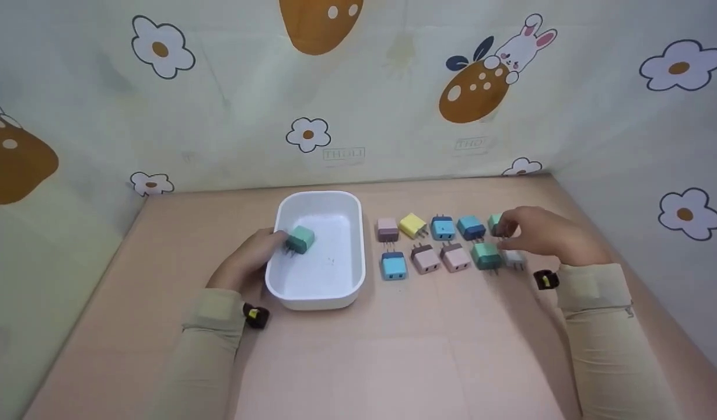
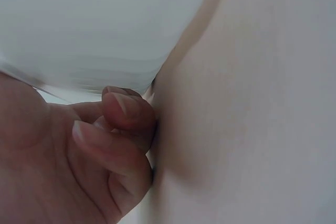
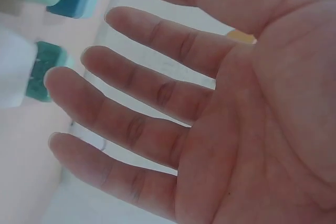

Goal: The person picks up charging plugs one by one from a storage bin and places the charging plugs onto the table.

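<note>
My left hand grips the left wall of a white plastic tub, thumb at the rim; in the left wrist view its fingers curl against the tub's outside. A green charger plug lies in the tub by that thumb. Over the right end of the rows of charger plugs hovers my right hand, its spread fingers holding nothing in the right wrist view. Closest to it are a green plug, a two-tone green plug and a white plug, partly hidden.
Two rows of plugs stand right of the tub, among them a mauve one, a yellow one, a blue one and a pink one. A patterned cloth wall closes off the tan tabletop behind.
</note>
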